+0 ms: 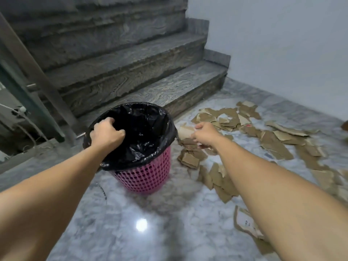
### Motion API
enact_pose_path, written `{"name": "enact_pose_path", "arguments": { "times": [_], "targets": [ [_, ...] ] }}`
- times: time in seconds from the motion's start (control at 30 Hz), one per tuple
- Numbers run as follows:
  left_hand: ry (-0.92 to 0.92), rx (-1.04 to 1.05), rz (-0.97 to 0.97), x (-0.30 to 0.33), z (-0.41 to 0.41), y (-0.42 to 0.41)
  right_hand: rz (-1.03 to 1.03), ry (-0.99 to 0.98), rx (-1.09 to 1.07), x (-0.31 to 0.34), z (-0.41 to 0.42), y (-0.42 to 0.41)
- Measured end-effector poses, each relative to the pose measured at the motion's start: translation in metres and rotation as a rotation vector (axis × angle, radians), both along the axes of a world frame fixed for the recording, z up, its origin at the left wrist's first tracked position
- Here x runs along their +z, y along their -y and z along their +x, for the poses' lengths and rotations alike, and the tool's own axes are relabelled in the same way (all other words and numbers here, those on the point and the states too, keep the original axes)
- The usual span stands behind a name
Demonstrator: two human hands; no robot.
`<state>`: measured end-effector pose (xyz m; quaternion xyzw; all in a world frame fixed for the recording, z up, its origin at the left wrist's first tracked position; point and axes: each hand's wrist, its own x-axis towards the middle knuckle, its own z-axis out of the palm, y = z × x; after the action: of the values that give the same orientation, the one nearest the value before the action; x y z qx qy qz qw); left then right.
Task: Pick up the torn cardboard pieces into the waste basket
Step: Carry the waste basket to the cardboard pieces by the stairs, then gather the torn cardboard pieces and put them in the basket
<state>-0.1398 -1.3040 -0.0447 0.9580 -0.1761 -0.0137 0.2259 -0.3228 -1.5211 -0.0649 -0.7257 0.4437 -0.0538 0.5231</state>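
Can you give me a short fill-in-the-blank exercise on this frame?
1. The pink waste basket is lined with a ____ plastic bag.
2. The left hand grips the bag at the basket's ____.
3. The torn cardboard pieces lie on the marble ____.
4. The right hand reaches toward pieces lying to the ____ of the basket.

Missing words: black; rim; floor; right

Pink mesh waste basket (145,178) upright, black-lined, torn brown cardboard pieces (273,140) scattered beside
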Motion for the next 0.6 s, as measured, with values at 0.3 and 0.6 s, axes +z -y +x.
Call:
{"name": "enact_pose_path", "arguments": {
  "times": [0.3, 0.6],
  "targets": [
    [-0.314, -0.480, 0.052, 0.034, -0.159, 0.070, 0.133, -0.048, -0.135, -0.005, -0.198, 0.026],
    [-0.419, -0.783, 0.293, -0.018, -0.280, 0.154, 0.184, -0.142, -0.353, -0.057, -0.371, 0.052]
  ]
}}
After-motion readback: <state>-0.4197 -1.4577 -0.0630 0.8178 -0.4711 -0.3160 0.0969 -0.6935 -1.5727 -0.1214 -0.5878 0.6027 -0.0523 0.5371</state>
